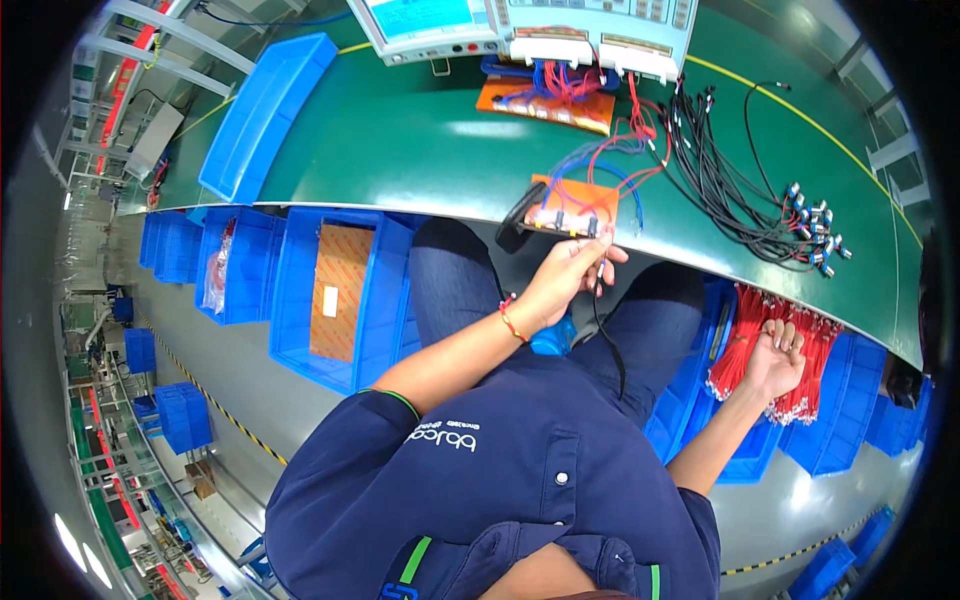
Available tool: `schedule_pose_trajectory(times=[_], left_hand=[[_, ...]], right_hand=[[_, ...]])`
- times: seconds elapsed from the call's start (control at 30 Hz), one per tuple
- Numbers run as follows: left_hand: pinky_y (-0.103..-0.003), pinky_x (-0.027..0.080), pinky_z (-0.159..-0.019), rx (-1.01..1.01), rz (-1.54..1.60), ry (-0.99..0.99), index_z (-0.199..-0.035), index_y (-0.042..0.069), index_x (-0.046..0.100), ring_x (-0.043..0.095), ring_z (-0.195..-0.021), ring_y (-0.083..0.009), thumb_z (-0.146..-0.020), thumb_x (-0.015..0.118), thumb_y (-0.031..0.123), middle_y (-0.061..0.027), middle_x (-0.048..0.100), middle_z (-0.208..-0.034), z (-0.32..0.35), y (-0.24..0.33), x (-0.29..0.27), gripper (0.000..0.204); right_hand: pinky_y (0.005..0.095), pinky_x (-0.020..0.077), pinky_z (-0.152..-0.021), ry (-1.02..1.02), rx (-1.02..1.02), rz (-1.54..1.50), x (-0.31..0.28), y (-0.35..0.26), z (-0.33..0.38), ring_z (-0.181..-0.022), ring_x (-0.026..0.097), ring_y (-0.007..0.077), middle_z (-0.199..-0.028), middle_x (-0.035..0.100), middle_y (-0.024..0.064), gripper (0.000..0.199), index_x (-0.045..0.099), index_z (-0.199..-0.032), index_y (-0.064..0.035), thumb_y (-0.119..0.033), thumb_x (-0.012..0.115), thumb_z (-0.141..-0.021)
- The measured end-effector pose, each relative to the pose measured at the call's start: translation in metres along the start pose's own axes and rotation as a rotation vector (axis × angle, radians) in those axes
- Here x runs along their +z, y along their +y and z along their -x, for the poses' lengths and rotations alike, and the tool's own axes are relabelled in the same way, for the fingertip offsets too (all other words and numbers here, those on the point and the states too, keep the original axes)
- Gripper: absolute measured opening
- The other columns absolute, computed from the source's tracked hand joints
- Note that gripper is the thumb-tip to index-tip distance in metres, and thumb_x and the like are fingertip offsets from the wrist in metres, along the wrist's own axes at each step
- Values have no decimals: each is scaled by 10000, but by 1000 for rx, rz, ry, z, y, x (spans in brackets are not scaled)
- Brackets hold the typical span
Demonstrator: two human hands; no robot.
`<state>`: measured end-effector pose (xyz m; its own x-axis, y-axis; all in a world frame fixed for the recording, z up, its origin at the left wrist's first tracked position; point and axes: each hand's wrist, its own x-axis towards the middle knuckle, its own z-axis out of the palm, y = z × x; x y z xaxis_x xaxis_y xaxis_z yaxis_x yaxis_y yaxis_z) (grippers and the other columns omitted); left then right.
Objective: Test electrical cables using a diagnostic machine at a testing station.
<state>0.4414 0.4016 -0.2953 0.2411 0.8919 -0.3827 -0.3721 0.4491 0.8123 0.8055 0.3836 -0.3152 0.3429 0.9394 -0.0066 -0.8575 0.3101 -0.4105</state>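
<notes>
My left hand (576, 268) is at the table's front edge, its thumb and fingers pinched on the end of a thin black cable (612, 350) that hangs down over my lap. Its fingertips meet the near edge of an orange test board (602, 200) bearing a row of small sockets. A black lever-like part (520, 218) sits at the board's left end. Off to the right, my right hand (777, 360) hovers over a bundle of red wires (745, 335) in a blue bin, fingers curled in; whether anything is inside them is hidden.
A tester with a screen (430, 22) stands at the back; red and blue wires (570, 80) run from it. Black cables with metal connectors (735, 170) lie on the right of the green table (400, 130). An empty blue tray (268, 115) is at left; blue bins (345, 375) hang below the edge.
</notes>
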Motion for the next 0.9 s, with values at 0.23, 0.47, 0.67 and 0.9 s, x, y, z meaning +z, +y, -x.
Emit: schedule_pose_trajectory(times=[0.23, 0.47, 0.67, 0.9], left_hand=[[-190, 365, -533, 142, -36, 14, -991, 12, 650, 470, -549, -47, -993, 491, 395, 3, 544, -628, -1, -7, 6, 414], [-214, 335, -474, 116, 1, 78, -877, 10, 596, 396, -486, -48, -1008, 487, 316, 29, 435, -547, 9, -12, 15, 351], [-198, 368, -468, 249, -366, -89, -951, 9, 626, 498, -494, -55, -1009, 475, 264, -26, 582, -607, 22, 20, 47, 302], [-305, 497, -862, 660, -226, -229, -1374, -83, 352, 637, -965, -219, -934, 620, 232, -188, 576, -1210, -90, 118, 108, 604]], right_hand=[[329, 287, -663, 33, -55, -46, 1, -5, 1, -621, 292, 164, -649, 307, 36, 149, 358, -635, -97, -80, 500, -679], [340, 284, -654, 94, -154, 20, 4, -18, 6, -607, 275, 173, -625, 285, 48, 154, 318, -596, -111, -97, 463, -647], [341, 302, -719, -34, -270, 51, -3, -49, -2, -669, 336, 180, -664, 325, 45, 162, 384, -704, -83, -90, 542, -666], [340, 328, -726, -153, -302, -80, 15, -62, -66, -680, 386, 190, -669, 406, 62, 118, 478, -748, -49, -95, 536, -656]])
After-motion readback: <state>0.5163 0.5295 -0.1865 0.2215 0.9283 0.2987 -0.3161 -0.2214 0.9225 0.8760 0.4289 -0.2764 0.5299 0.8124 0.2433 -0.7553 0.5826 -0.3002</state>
